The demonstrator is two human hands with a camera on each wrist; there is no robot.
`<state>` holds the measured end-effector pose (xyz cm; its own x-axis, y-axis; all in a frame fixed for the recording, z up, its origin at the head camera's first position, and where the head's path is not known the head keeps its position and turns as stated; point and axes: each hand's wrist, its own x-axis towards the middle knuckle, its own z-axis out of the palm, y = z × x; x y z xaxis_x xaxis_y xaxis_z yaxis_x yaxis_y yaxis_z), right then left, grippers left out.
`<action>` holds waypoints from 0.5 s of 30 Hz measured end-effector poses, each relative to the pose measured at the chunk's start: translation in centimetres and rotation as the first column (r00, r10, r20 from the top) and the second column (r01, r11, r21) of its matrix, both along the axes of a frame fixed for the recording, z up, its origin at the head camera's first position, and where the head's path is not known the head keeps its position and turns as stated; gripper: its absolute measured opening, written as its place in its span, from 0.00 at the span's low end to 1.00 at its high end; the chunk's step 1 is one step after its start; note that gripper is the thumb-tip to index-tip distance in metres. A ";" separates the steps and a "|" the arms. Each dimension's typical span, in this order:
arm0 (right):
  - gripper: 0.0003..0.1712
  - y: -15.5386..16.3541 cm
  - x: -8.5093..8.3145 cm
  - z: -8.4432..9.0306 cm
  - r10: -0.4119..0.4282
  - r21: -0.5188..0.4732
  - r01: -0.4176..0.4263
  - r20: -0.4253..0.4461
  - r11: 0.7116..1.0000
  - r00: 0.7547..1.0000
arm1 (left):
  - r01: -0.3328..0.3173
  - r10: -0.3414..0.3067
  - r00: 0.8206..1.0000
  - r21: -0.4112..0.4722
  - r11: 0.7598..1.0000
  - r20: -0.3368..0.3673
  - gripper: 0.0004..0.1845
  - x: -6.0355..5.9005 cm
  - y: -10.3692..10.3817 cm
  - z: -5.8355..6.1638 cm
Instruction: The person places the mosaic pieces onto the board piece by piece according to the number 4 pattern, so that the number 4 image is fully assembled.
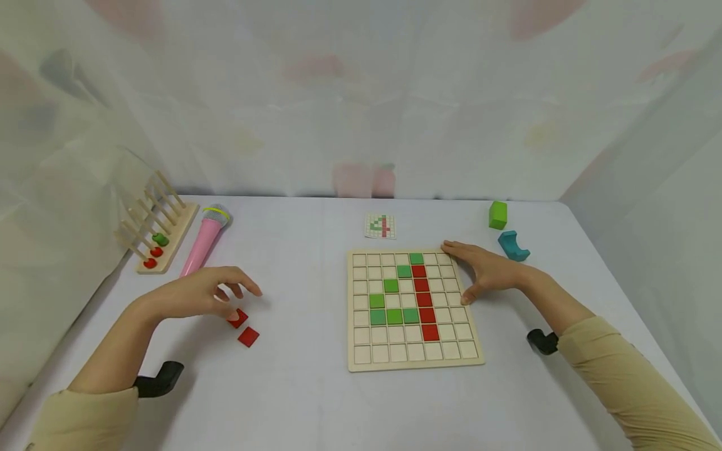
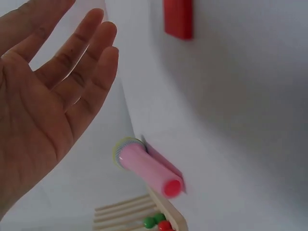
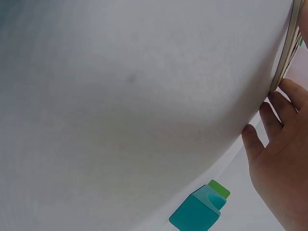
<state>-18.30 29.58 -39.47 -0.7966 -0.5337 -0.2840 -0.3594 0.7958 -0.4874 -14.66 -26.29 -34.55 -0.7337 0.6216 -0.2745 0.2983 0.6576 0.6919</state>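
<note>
My left hand (image 1: 194, 293) hovers at the left with its fingers loosely bent and nothing held. Just under its thumb lies a red square tile (image 1: 239, 318), partly covered by the thumb in the head view. A second red tile (image 1: 248, 337) is beside it on the table. In the left wrist view the fingers are spread, apart from a red tile (image 2: 179, 19). My right hand (image 1: 489, 269) rests against the right edge of a wooden grid board (image 1: 356, 368), fingers extended. Red tiles (image 1: 423, 299) form a column on the board, and green tiles (image 1: 376, 301) form a slanting line and a row.
A small pattern card (image 1: 380, 226) lies behind the board. To the left are a pink toy microphone (image 1: 202, 245) and a pegged wooden stand (image 1: 183, 233) with red and green beads. A green block (image 1: 498, 215) and a teal curved block (image 1: 512, 245) sit at the right rear.
</note>
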 end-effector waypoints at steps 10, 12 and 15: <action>0.69 0.0 0.0 0.1 -0.010 -0.006 0.010 0.014 1.000 1.000 | 0.024 -0.022 0.997 -0.026 0.999 0.081 0.20 -0.4 -1.7 -1.9; 0.69 0.0 0.0 0.1 -0.010 -0.007 0.010 0.017 1.000 1.000 | 0.029 -0.027 0.997 -0.023 0.999 0.075 0.20 -0.4 -1.8 -2.3; 0.70 -0.1 0.0 0.1 -0.012 -0.005 0.012 0.018 1.000 1.000 | 0.040 -0.039 0.997 -0.009 0.999 0.067 0.19 -0.5 -1.9 -2.8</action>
